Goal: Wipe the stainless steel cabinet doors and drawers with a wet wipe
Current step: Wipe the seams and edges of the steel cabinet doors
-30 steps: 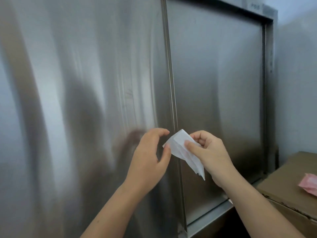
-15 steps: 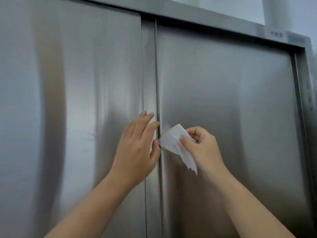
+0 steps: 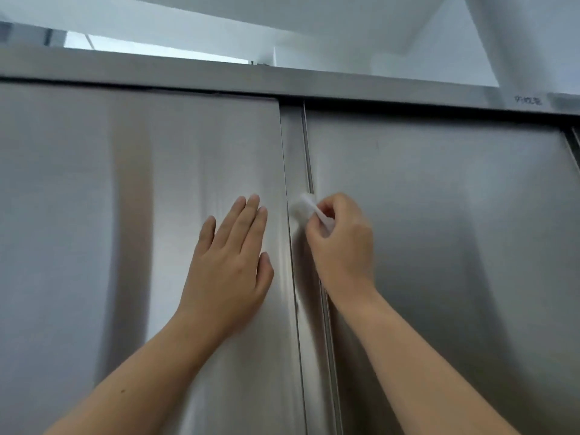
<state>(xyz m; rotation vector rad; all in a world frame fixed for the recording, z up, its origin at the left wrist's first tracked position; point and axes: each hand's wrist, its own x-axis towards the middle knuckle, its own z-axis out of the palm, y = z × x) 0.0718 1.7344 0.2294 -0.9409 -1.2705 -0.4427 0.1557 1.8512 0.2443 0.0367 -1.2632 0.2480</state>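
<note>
**Wipe pressed to the strip where the doors meet**

Left of the grip, the left door (image 3: 125, 215) is a broad sheet of brushed steel. Our left hand (image 3: 232, 268) lies flat on it with straight fingers, holding nothing. Next comes the narrow strip (image 3: 295, 152) between the doors, running straight up and down, above and below the grip. Our right hand (image 3: 342, 243) pinches the wet wipe (image 3: 303, 207) between thumb and curled fingers. The blurred white wad pokes out up and left of the knuckles and touches the strip. The right hand is the nearer one, so we judge the next stroke follows the strip's length. Right of the grip spreads the right door (image 3: 455, 246), with no wet streaks we can make out. Above the grip run the top rail (image 3: 282, 86) and a pale ceiling (image 3: 314, 23).
</note>
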